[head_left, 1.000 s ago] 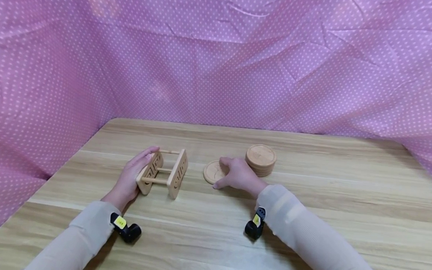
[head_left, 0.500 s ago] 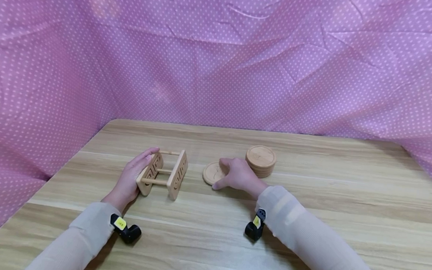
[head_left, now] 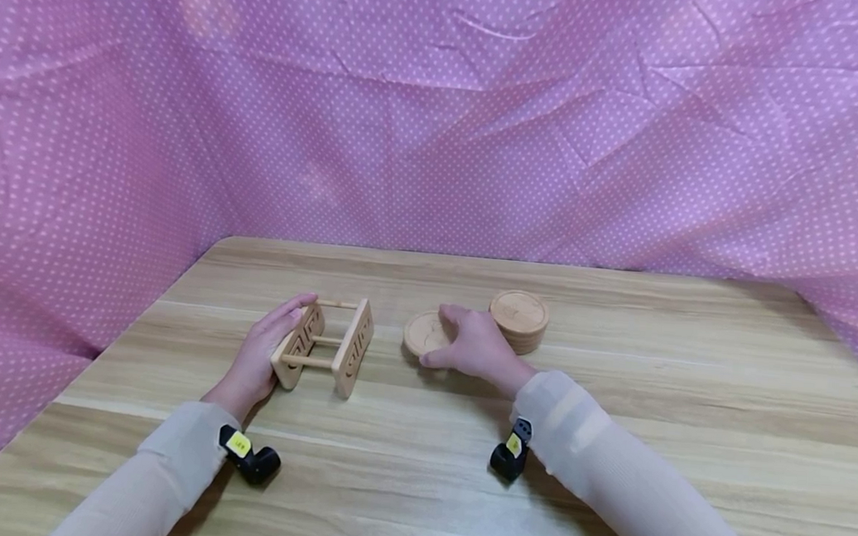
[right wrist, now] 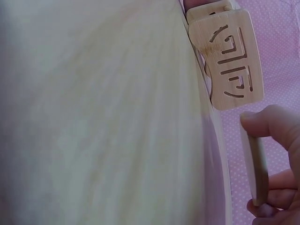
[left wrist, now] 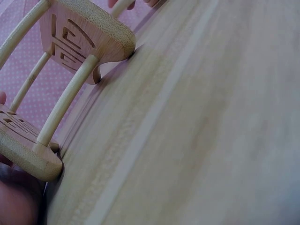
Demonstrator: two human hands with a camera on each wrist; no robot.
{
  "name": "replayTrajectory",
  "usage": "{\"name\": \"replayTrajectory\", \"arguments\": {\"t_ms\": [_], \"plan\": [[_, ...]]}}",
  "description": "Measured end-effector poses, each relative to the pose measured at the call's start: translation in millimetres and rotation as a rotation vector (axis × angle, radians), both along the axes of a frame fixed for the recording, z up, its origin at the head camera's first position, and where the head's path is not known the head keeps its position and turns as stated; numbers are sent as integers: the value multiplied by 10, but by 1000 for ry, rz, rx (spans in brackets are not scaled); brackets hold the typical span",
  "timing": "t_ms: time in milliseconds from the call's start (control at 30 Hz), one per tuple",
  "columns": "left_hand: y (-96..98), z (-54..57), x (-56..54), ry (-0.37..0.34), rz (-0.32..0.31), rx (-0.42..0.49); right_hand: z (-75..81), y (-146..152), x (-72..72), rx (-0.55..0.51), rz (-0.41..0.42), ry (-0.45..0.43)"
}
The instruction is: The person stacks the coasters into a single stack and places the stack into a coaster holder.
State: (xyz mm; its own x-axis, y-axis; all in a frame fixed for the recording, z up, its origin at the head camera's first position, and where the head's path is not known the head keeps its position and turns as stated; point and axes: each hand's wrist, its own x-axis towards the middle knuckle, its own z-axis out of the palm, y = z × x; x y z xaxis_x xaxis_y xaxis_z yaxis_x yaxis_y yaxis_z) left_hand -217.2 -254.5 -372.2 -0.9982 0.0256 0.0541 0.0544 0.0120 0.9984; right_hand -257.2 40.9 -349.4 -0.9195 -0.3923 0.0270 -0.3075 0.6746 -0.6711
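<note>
A light wooden coaster holder (head_left: 352,346), two carved side panels joined by dowels, stands left of centre on the table. My left hand (head_left: 255,351) rests along its left panel, fingers fairly straight, fingertips by the far end; part of the hand is hidden behind the panel. My right hand (head_left: 476,346) pinches a round wooden coaster (head_left: 428,333) between thumb and fingers, right of the holder. In the right wrist view, that coaster (right wrist: 255,164) shows edge-on, thumb on one rim and fingers at the opposite rim. No coaster shows between the panels.
A stack of several round wooden coasters (head_left: 519,316) stands just behind and right of my right hand. The wood-grain table (head_left: 414,483) ends at a far edge, with pink dotted cloth (head_left: 438,136) hanging behind and at both sides.
My right hand has raised the coaster slightly off the table, its near side tipping up. The left hand, the holder and the stack stay put.
</note>
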Motion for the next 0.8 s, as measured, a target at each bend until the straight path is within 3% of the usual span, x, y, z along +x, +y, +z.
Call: {"name": "replayTrajectory", "arguments": {"t_ms": [200,500,800], "plan": [[-8,-3,-5,-1,2,2,7,61,12,-50,-10,47],[-11,10,-22,-9,1,1,0,141,8,-64,4,195],[-25,29,-35,-9,-9,-7,39,143,27,-102,-15,220]]}}
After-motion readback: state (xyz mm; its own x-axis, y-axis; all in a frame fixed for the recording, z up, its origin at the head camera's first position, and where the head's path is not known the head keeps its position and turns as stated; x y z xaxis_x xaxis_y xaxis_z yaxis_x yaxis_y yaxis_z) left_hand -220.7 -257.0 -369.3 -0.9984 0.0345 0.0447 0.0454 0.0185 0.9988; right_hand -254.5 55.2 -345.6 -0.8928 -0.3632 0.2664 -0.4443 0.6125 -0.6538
